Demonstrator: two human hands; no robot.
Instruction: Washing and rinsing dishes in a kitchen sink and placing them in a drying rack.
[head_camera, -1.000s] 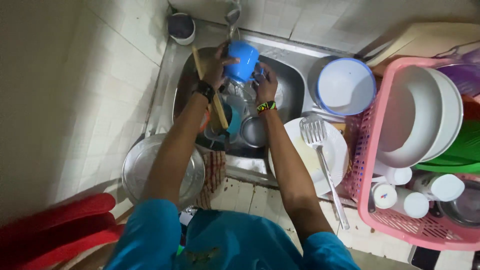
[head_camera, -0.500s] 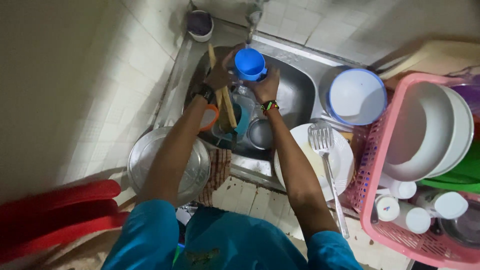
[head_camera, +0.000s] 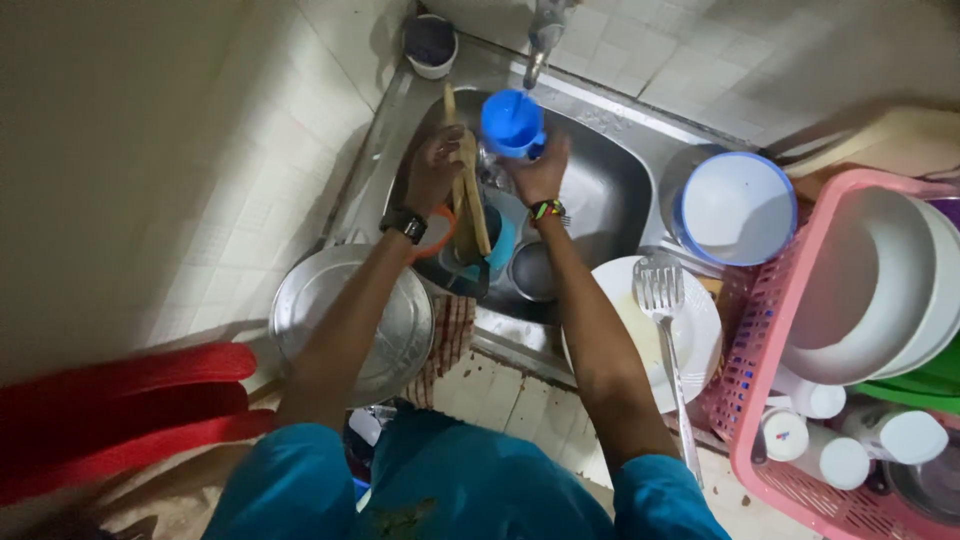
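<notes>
Left to right. Stacked red plastic chairs (head_camera: 120, 410) at the left edge, count unclear. One round metal lid or pan (head_camera: 345, 320) rests on the steel surface beside the sink. One small dark-filled white cup (head_camera: 431, 45) stands at the sink's far corner. One stainless-steel sink (head_camera: 610, 190) holds a teal plastic vessel (head_camera: 500, 245) and one small round metal bowl (head_camera: 533, 270).

The left hand (head_camera: 432, 172) (a dark watch on its wrist) is closed on long wooden utensils (head_camera: 465, 185), at least two, held upright over the basin. The right hand (head_camera: 540, 172) (a beaded band on its wrist) is closed around one blue plastic cup (head_camera: 512, 122), held directly under the single metal tap (head_camera: 540, 40), mouth up. The two hands are apart, just beside each other.

Right of the sink: one white plate (head_camera: 650, 340) carrying one metal slotted spatula (head_camera: 665, 330); one blue-rimmed white bowl (head_camera: 735, 208). One pink plastic dish rack (head_camera: 760, 440) holds two large white bowls (head_camera: 870, 290), green ware (head_camera: 920, 385), and four white mugs or cups (head_camera: 830, 460), partly hidden.
</notes>
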